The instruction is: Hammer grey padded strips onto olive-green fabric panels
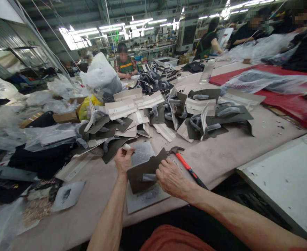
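Head view, lower centre of frame: a dark grey panel (143, 172) is being held between both hands above a speckled board (145, 200) on the table (221, 160). Its left corner is being pinched by the left hand (123, 161), fingers closed; its right edge is being gripped by the right hand (172, 178), nearer the grey strap (149, 177). The long axis is running lower left to upper right. A red-handled hammer (188, 169) is lying just right.
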Demonstrator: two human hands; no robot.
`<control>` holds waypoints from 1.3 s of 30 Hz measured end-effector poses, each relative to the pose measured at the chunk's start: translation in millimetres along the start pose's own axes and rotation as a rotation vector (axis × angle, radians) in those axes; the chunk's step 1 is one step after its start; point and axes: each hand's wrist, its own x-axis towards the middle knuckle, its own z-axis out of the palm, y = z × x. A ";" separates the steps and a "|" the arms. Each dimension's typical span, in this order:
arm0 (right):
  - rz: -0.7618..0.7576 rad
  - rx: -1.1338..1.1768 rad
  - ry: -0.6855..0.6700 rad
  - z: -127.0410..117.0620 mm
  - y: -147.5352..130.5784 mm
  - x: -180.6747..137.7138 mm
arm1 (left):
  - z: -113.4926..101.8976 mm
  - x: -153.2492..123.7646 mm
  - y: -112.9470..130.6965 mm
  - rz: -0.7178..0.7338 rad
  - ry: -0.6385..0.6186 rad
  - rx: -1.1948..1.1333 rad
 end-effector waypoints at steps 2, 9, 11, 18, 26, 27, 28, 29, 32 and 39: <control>0.186 0.041 -0.027 -8.4 -3.6 4.2 | -2.2 7.8 30.2 0.147 0.015 0.064; 0.715 0.616 -0.020 22.4 1.6 26.7 | 16.2 -27.6 23.9 0.099 -0.229 0.117; 0.817 0.836 0.026 41.0 5.0 27.9 | 23.5 -39.1 -1.2 0.036 -0.284 0.117; 0.933 1.126 0.086 73.0 -5.2 24.9 | 39.2 -44.4 -49.0 -0.124 -0.333 0.008; 0.898 1.228 0.073 68.0 0.1 18.2 | 34.3 -46.7 -56.8 -0.115 -0.392 0.101; 0.854 1.219 0.051 65.5 1.3 14.8 | 34.1 -47.1 -56.1 -0.118 -0.394 0.113; 0.807 1.204 0.031 62.9 2.2 11.1 | 34.2 -47.3 -55.2 -0.118 -0.397 0.130; 0.762 1.185 0.018 60.6 2.7 7.4 | 34.4 -47.4 -54.2 -0.115 -0.404 0.150; 0.649 1.120 0.032 56.2 2.9 -2.1 | 35.3 -47.6 -51.3 -0.089 -0.424 0.191; 0.632 1.125 0.011 56.7 1.8 -7.6 | 36.2 -48.8 -50.4 -0.054 -0.449 0.253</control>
